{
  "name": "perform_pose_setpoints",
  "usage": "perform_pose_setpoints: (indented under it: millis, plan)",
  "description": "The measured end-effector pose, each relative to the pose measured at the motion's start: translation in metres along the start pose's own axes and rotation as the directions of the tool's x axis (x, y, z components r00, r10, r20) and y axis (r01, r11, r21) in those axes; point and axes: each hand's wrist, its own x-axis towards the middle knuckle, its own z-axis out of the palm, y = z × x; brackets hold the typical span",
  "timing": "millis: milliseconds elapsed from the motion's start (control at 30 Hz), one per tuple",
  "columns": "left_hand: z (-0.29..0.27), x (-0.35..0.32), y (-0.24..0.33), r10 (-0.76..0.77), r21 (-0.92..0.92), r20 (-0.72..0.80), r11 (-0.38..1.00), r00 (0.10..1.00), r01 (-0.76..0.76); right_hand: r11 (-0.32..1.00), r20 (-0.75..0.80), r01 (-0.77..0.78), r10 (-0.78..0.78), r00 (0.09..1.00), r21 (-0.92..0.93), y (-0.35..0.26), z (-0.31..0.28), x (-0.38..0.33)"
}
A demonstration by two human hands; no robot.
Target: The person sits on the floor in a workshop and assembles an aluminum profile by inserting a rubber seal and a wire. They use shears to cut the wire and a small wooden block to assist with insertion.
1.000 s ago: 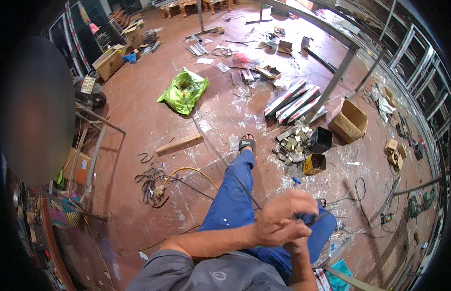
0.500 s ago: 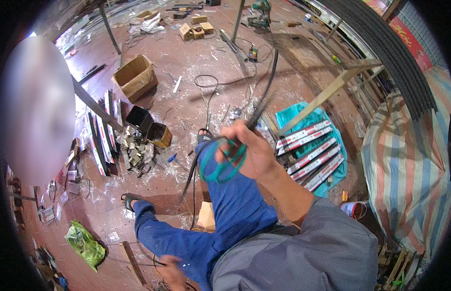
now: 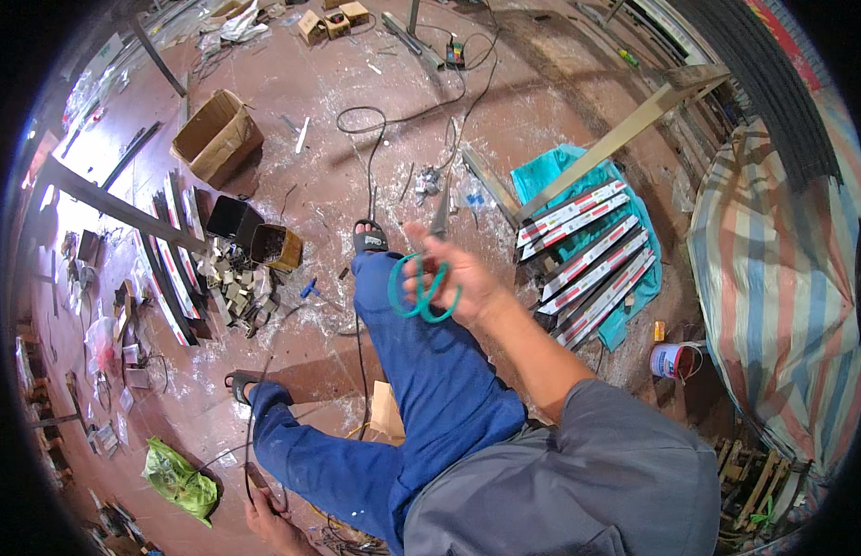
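In my right hand (image 3: 468, 283) is a pair of scissors (image 3: 394, 295) with teal loop handles. The fingers curl around the loops above my right knee, and the dark blades (image 3: 441, 219) point away from me. Down by my left leg, my left hand (image 3: 278, 526) is closed on a thin black cord (image 3: 249, 445). Part of the cord stands up from the fingers, and a thin strand runs left toward a green plastic bag (image 3: 180, 482). More black cord lies tangled near that hand.
Strips with red-and-white labels (image 3: 593, 246) rest on a teal cloth at right. Left are metal pieces (image 3: 238, 292), boxes (image 3: 287, 248) and more strips (image 3: 176, 264). A cable (image 3: 370, 167) trails across the floor. A metal bar (image 3: 625, 139) slants at right near a bucket (image 3: 667, 360).
A black strip that crossed near my right hand no longer shows there. My left hand has moved left and lower, with cord now standing up from it. The view has shifted slightly.
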Motion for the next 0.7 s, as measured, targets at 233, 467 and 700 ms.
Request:
perform_pose_setpoints:
  millis: [233, 467, 700]
  plan:
    - [0.047, 0.015, -0.057, -0.185, 0.021, -0.11, 0.982, 0.977, 0.189, 0.967, -0.657, 0.09, -0.229, 0.719, -0.239, -0.061, -0.203, -0.038]
    - [0.072, 0.04, -0.024, -0.337, 0.231, -0.175, 0.899, 0.925, 0.371, 0.922, -0.894, 0.041, -0.383, 0.231, -0.385, -0.041, -0.409, -0.061]
    - [0.078, 0.077, 0.021, -0.578, 0.179, -0.256, 0.759, 0.775, 0.626, 0.934, -0.935, 0.1, -0.329, -0.131, -0.343, -0.031, -0.511, -0.065]
